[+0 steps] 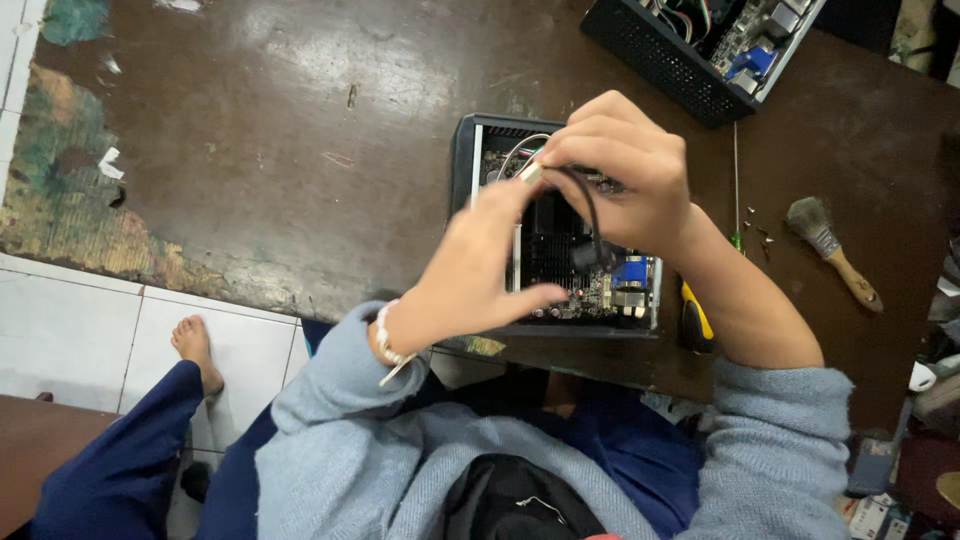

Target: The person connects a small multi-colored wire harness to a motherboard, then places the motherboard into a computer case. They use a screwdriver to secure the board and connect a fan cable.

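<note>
**Both hands on a cable above the open computer case**

The left hand (480,265) and right hand (625,170) pinch a thin black cable with a pale connector (533,172) (fingertips closed on it) just above the small open black metal computer case (560,240) on the dark worn table (280,150). A wooden-handled brush (832,250) lies far right, beside a yellow-handled screwdriver (697,318).

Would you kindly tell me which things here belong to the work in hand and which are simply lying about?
In hand:
- left hand and right hand pinching a black cable with a pale connector
- open small computer case beneath them

Lying about:
- second open case
- brush
- loose screws
- screwdriver
</note>
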